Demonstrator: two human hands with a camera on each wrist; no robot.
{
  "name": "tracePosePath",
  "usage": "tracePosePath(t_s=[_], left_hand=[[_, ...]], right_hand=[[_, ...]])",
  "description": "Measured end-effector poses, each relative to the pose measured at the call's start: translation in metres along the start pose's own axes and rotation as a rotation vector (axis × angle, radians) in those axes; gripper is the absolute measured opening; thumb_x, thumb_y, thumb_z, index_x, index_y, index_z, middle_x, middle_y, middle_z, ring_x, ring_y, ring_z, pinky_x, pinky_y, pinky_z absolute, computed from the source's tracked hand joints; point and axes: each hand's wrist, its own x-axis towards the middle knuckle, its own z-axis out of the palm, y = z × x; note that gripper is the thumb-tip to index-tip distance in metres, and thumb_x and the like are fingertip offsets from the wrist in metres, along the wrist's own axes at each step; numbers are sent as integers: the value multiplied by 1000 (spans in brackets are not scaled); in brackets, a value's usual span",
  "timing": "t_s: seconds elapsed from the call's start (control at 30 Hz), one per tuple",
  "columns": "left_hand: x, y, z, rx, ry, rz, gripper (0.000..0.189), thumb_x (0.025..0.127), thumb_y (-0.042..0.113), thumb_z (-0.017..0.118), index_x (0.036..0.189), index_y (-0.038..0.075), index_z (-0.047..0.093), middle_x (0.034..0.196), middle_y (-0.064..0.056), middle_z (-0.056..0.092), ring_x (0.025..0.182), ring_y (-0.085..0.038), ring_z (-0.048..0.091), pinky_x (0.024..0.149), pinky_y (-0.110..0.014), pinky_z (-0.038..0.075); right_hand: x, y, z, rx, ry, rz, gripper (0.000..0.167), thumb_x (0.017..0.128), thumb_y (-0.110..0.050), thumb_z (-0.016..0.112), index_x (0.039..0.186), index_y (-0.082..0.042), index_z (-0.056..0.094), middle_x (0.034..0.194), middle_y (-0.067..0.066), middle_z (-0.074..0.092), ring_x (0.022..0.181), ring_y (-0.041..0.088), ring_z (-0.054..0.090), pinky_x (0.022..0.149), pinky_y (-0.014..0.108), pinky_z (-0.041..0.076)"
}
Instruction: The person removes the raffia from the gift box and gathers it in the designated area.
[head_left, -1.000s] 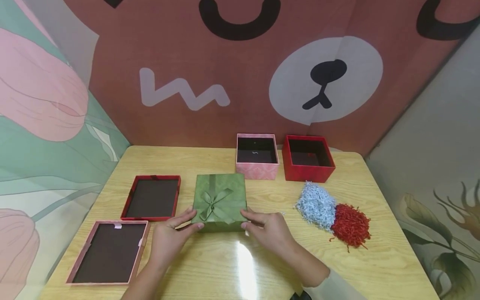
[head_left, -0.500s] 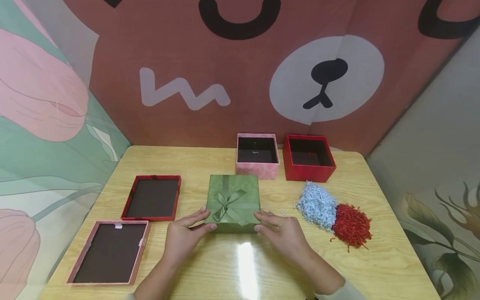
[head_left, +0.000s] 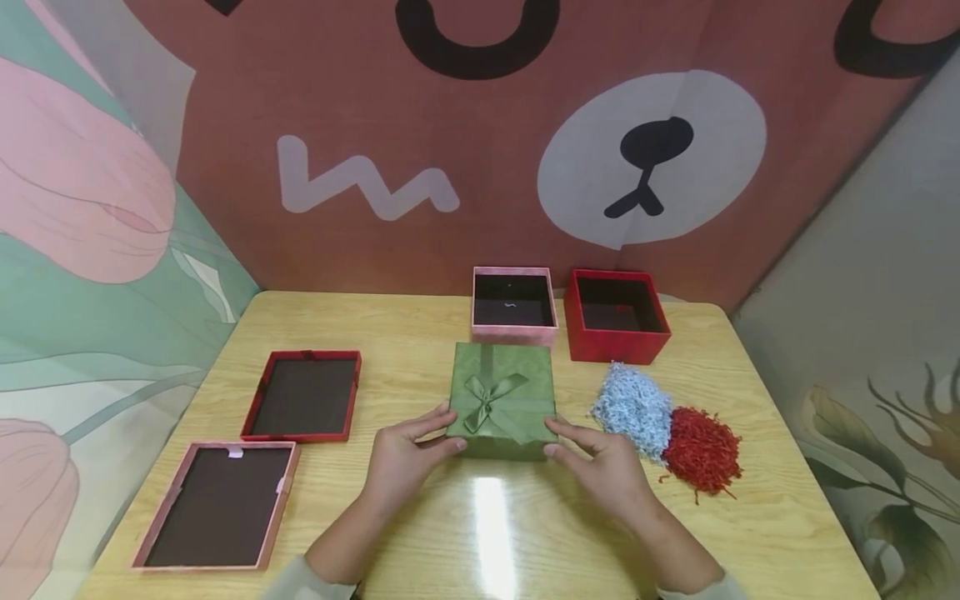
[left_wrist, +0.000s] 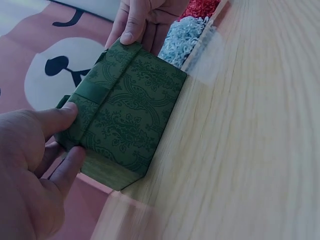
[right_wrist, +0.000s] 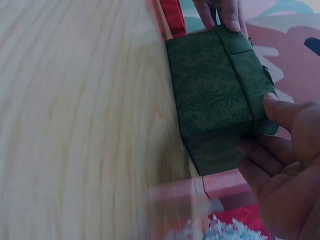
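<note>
A green gift box (head_left: 502,400) with its lid on and a ribbon bow on top stands on the table, just in front of a pink box bottom (head_left: 513,335). My left hand (head_left: 405,458) grips the lid's front left corner, thumb on the front face. At the opposite front corner, my right hand (head_left: 603,467) holds the lid the same way. The left wrist view shows the patterned front face of the green box (left_wrist: 130,110) and the lid seam. From the right wrist, the box (right_wrist: 215,90) looks seated on the wood.
A red box bottom (head_left: 618,346) stands beside the pink one at the back. Blue paper shreds (head_left: 633,408) and red paper shreds (head_left: 702,450) lie to the right. On the left are an upturned red lid (head_left: 307,396) and an upturned pink lid (head_left: 217,508).
Both hands have moved the green gift box to the right across the table, and slightly farther back. It now overlaps the pink box bottom's front in the head view.
</note>
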Motion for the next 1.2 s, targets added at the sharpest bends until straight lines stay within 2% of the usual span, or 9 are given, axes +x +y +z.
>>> tracePosePath(t_s=[0.17, 0.3, 0.53, 0.7, 0.77, 0.9, 1.0, 1.2], left_hand=[[7, 1, 12, 0, -24, 1, 38, 76, 11, 93, 112, 13, 81, 129, -1, 71, 115, -21, 70, 79, -29, 62], [11, 1, 19, -17, -27, -9, 38, 76, 10, 93, 112, 13, 81, 129, 1, 71, 117, -19, 69, 80, -29, 62], [12, 2, 26, -23, -17, -11, 37, 77, 10, 93, 112, 10, 81, 129, 0, 71, 111, -22, 72, 80, -30, 63], [11, 2, 28, -37, -7, -6, 36, 77, 8, 92, 112, 7, 80, 129, -2, 71, 103, -27, 75, 79, -30, 63], [11, 2, 29, -40, -5, 3, 36, 77, 8, 92, 112, 7, 80, 130, -3, 71, 102, -28, 75, 79, -30, 63], [10, 2, 31, -24, 6, 33, 36, 77, 8, 92, 111, 7, 81, 129, -1, 71, 107, -23, 74, 81, -30, 63], [11, 3, 32, -22, 8, 43, 36, 77, 8, 92, 111, 8, 81, 130, 0, 71, 110, -17, 73, 82, -29, 62], [11, 8, 35, -43, 7, 44, 35, 77, 7, 92, 111, 8, 81, 130, 1, 71, 110, -16, 72, 82, -30, 62]], right_hand=[[1, 8, -10, -17, 20, -8, 35, 89, -20, 83, 124, -14, 77, 127, 2, 71, 119, 23, 67, 99, 29, 52], [3, 10, -16, -23, 21, -4, 36, 91, -20, 82, 126, -14, 76, 127, 4, 71, 120, 25, 67, 99, 33, 53], [6, 11, -24, -21, 16, -2, 36, 92, -18, 81, 127, -15, 76, 128, 5, 70, 121, 26, 66, 98, 38, 55], [6, 12, -24, -11, 16, -31, 37, 92, -16, 81, 128, -12, 75, 128, 6, 70, 121, 27, 66, 97, 38, 56], [6, 13, -24, -8, 21, -39, 37, 92, -15, 81, 128, -12, 75, 128, 6, 70, 121, 26, 66, 97, 37, 56], [5, 12, -25, -9, 35, -38, 37, 91, -15, 81, 127, -12, 75, 128, 6, 70, 121, 26, 66, 96, 35, 56], [4, 11, -25, -19, 49, -35, 36, 91, -15, 81, 127, -13, 75, 128, 5, 70, 120, 25, 67, 95, 31, 56], [4, 8, -29, -72, 63, -38, 36, 92, -15, 81, 127, -13, 75, 128, 6, 70, 118, 26, 67, 94, 20, 52]])
